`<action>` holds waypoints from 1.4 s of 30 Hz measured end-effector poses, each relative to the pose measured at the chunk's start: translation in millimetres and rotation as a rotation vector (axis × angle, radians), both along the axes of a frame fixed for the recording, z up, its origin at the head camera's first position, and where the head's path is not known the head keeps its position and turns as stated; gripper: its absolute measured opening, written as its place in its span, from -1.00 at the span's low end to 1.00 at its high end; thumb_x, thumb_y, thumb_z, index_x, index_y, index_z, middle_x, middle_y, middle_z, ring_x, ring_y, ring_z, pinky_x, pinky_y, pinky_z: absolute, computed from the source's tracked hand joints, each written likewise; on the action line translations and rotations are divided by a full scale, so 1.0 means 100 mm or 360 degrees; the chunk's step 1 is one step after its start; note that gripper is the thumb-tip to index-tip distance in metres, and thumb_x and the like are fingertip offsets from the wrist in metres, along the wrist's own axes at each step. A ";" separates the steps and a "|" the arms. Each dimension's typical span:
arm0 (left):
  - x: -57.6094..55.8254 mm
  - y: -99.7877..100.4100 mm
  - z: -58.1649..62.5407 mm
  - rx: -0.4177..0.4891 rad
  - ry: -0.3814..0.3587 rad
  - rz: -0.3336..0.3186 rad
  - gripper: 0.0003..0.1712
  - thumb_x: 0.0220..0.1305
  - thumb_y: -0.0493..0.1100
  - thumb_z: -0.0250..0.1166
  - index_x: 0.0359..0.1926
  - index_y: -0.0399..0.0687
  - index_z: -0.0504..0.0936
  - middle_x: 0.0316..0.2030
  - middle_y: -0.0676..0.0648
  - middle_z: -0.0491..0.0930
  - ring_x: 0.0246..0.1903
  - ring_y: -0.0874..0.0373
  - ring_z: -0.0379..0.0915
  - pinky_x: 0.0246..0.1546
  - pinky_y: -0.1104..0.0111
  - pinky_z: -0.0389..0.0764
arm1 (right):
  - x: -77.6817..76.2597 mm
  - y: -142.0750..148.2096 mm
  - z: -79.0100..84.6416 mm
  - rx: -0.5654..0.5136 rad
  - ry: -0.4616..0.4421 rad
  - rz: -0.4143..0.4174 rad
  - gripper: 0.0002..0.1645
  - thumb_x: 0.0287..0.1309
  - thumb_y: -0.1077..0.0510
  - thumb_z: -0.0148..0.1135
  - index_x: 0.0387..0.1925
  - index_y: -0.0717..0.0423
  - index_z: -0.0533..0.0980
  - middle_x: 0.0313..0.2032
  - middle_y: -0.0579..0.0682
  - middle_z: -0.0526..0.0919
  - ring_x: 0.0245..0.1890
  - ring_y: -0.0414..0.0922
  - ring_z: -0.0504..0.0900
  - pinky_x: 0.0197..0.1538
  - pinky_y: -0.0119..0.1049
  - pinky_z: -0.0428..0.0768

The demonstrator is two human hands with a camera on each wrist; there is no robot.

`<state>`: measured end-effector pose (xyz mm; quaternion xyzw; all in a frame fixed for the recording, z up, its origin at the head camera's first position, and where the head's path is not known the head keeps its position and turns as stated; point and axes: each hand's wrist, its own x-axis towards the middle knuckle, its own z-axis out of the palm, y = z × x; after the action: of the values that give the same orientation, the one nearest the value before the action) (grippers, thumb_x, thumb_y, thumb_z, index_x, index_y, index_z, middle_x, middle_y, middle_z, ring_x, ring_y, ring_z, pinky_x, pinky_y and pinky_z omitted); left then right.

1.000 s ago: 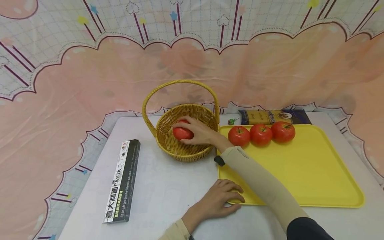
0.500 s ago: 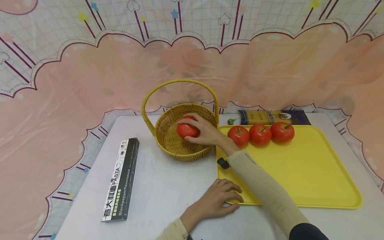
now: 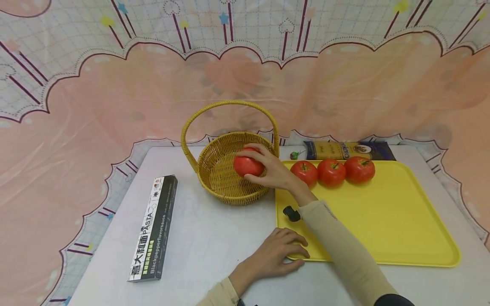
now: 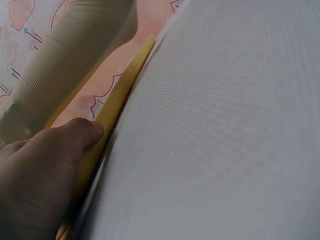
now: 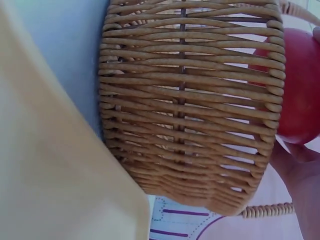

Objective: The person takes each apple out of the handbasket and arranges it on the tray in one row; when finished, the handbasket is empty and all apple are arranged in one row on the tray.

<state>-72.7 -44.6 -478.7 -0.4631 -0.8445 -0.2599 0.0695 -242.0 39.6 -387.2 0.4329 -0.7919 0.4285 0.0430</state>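
My right hand (image 3: 269, 170) holds a red tomato (image 3: 248, 163), fingers over its top and thumb on its near side. It is over the right half of the yellow wicker basket (image 3: 218, 196), under the arched handle. In the right wrist view the tomato (image 5: 304, 92) shows just above the woven rim, and part of the hand (image 5: 300, 172) is beneath it. My left hand (image 3: 273, 255) rests on the near left corner of the yellow tray (image 3: 367, 225), fingers spread. In the left wrist view the thumb (image 4: 85, 134) touches the tray's edge (image 4: 117, 100).
Three more tomatoes (image 3: 331, 172) sit in a row along the tray's far left edge. Behind the tray lies a blue and yellow pasta packet (image 3: 346, 150), with a small green and red item (image 3: 294, 155) beside it. A long pasta box (image 3: 154, 227) lies at left.
My right hand has moved right within the basket, the tomato in its fingers, from the basket's middle toward its right rim. My left hand has stayed on the tray corner.
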 end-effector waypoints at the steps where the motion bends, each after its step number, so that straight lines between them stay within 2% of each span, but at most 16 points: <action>1: 0.00 0.00 0.00 0.0000 0.0001 0.0000 -0.84 0.27 0.06 0.19 -0.16 0.31 0.64 0.01 0.22 0.52 0.09 0.34 0.30 0.11 0.44 0.28 | 0.01 0.02 0.00 -0.0016 -0.0007 -0.0003 -0.34 0.06 -0.07 0.32 0.23 -0.28 0.36 0.32 -0.06 0.19 0.17 -0.04 0.39 0.09 0.00 0.52; 6: -0.01 0.00 -0.01 -0.0014 0.0017 0.0006 -0.84 0.26 0.06 0.20 -0.16 0.32 0.64 0.01 0.22 0.52 0.08 0.35 0.30 0.11 0.45 0.27 | 0.08 0.12 -0.04 -0.0098 -0.0005 -0.0017 -0.33 0.05 0.01 0.35 0.23 -0.22 0.37 0.31 -0.05 0.19 0.21 -0.03 0.36 0.10 0.01 0.52; 14: -0.02 0.00 -0.03 -0.0011 0.0003 0.0009 -0.84 0.26 0.06 0.20 -0.16 0.32 0.64 0.01 0.22 0.51 0.07 0.35 0.31 0.11 0.44 0.27 | 0.15 0.31 -0.09 -0.0209 -0.0048 -0.0106 -0.30 0.02 0.09 0.37 0.23 -0.25 0.37 0.33 -0.05 0.20 0.25 -0.05 0.32 0.16 0.06 0.46; 20: -0.03 -0.01 -0.06 -0.0007 0.0009 0.0013 -0.83 0.27 0.07 0.18 -0.16 0.31 0.64 0.00 0.22 0.52 0.07 0.35 0.31 0.11 0.44 0.27 | 0.21 0.44 -0.09 -0.0245 -0.0078 -0.0184 -0.29 -0.02 0.18 0.40 0.21 -0.11 0.39 0.32 0.04 0.21 0.26 -0.01 0.31 0.19 0.10 0.41; 24: -0.03 -0.02 -0.08 0.0003 0.0002 0.0015 -0.83 0.27 0.08 0.18 -0.16 0.32 0.64 0.00 0.23 0.51 0.08 0.35 0.31 0.11 0.44 0.27 | 0.34 0.50 0.02 -0.0270 -0.0079 -0.0232 -0.31 -0.05 0.28 0.40 0.18 0.07 0.40 0.30 0.17 0.23 0.25 0.11 0.32 0.18 0.18 0.39; 28: -0.02 -0.02 -0.08 0.0026 -0.0015 0.0013 -0.84 0.27 0.07 0.18 -0.17 0.32 0.64 0.00 0.23 0.51 0.08 0.36 0.30 0.11 0.44 0.27 | 0.45 0.59 0.17 -0.0249 -0.0108 -0.0277 -0.32 -0.04 0.32 0.37 0.18 0.14 0.37 0.28 0.21 0.24 0.23 0.14 0.31 0.18 0.20 0.38; 34: -0.01 0.00 -0.06 0.0019 -0.0022 0.0006 -0.83 0.27 0.08 0.18 -0.16 0.32 0.64 0.01 0.23 0.50 0.08 0.37 0.30 0.11 0.45 0.27 | 0.49 0.78 0.22 -0.0245 -0.0101 -0.0379 -0.32 -0.04 0.36 0.36 0.17 0.17 0.36 0.28 0.22 0.23 0.24 0.16 0.29 0.18 0.24 0.35; 42: -0.01 0.01 -0.02 -0.0012 0.0001 0.0006 -0.83 0.27 0.08 0.18 -0.16 0.33 0.63 0.01 0.24 0.50 0.07 0.36 0.30 0.10 0.46 0.26 | 0.43 1.01 0.28 -0.0265 -0.0106 -0.0506 -0.28 -0.05 0.38 0.36 0.20 0.17 0.35 0.31 0.23 0.20 0.26 0.18 0.25 0.14 0.30 0.36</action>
<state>-74.1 -44.1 -480.6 -0.4620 -0.8462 -0.2565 0.0686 -198.6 140.6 -359.7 0.2827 -0.8132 0.4944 0.1196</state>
